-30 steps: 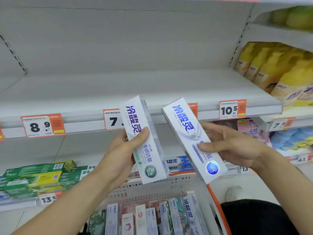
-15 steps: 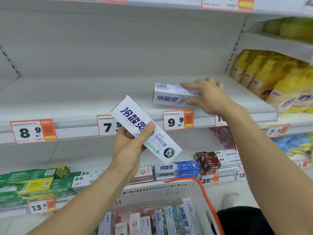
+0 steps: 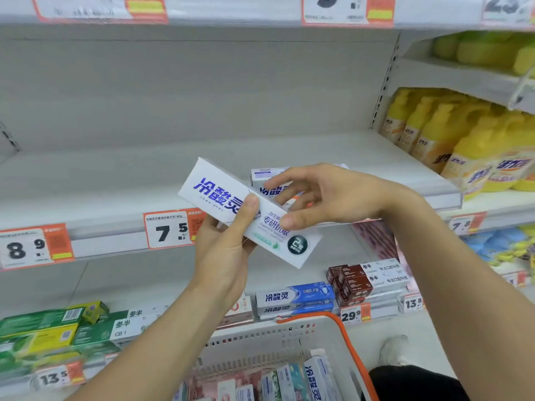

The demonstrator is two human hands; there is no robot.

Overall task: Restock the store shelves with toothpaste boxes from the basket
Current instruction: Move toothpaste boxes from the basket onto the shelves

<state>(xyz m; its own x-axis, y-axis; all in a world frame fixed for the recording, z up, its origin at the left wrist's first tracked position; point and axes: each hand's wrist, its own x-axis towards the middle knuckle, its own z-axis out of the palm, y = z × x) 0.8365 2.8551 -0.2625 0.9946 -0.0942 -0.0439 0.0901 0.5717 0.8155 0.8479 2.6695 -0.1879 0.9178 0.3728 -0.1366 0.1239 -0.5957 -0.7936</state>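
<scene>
Box [image 3: 249, 212] reads 冷酸灵, 专研抗敏; left hand [image 3: 223, 256] grips it, right hand [image 3: 327, 195] fingers spread, thumb touching.

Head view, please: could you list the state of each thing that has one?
Left hand: grips the white toothpaste box, tilted.
Right hand: fingers spread, thumb touching that box.
Shelved toothpaste box: lying flat on the middle shelf.
Basket: holds boxes.

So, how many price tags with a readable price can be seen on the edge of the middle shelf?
3: the 8.9 tag at far left, the 7.5 tag beside the left hand, and the 7.8 tag at right. Others may be hidden behind the hands and the held box.
</scene>
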